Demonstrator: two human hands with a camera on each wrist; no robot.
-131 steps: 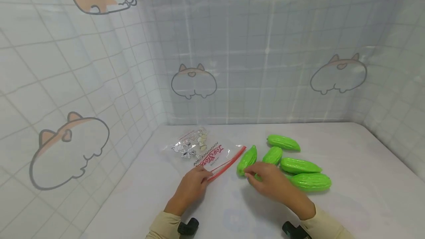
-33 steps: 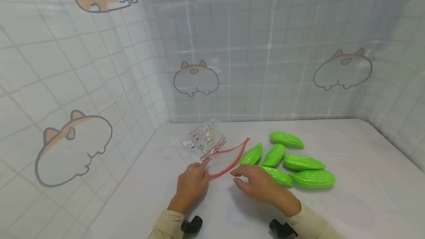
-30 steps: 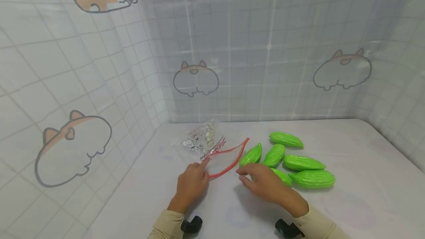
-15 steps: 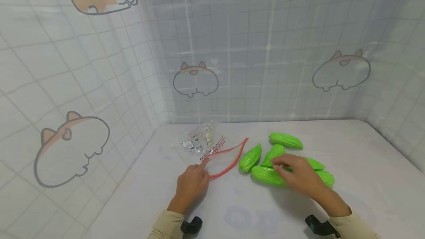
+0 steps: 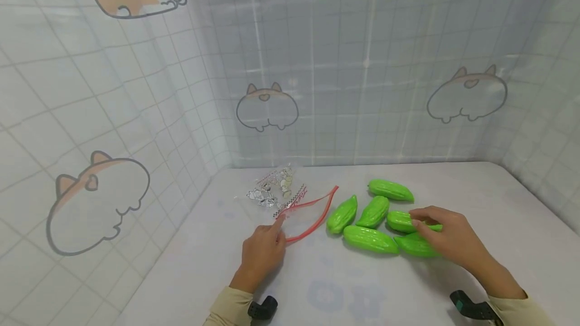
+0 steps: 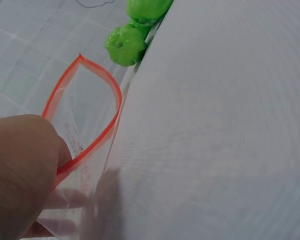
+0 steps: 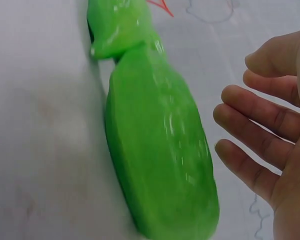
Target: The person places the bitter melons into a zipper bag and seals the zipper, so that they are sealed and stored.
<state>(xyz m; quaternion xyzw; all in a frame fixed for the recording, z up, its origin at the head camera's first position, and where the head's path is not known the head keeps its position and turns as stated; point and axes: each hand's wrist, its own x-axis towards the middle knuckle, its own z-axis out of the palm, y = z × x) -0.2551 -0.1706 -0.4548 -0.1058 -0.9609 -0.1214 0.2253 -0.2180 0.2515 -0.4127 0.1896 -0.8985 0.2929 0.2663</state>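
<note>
A clear zip bag (image 5: 319, 221) with a red rim and printed cartoon figures lies on the left, its mouth gaping. My left hand (image 5: 262, 251) pinches its near rim; in the left wrist view the thumb lies inside the mouth and the fingers show behind the plastic. Several bright green, ribbed bitter melons lie to the right, including a front one (image 5: 370, 239) and an upright-lying one (image 5: 342, 215) near the bag. Over the right-hand melons hovers my right hand (image 5: 455, 239), partly hiding a melon (image 5: 417, 245). The right wrist view shows its fingers loosely spread beside the melon (image 7: 160, 145), with a gap between.
A white tabletop (image 5: 290, 296) carries everything. Behind and on both sides stands a pale grid-patterned curtain (image 5: 335, 74) with cartoon dogs. One melon (image 5: 390, 190) lies farthest back. A dark strap device sits on each wrist.
The bag's mouth has gone from flat to gaping. My right hand has moved right, from the melon nearest the bag to above the right-hand melons. Lately my left hand has stayed at the rim.
</note>
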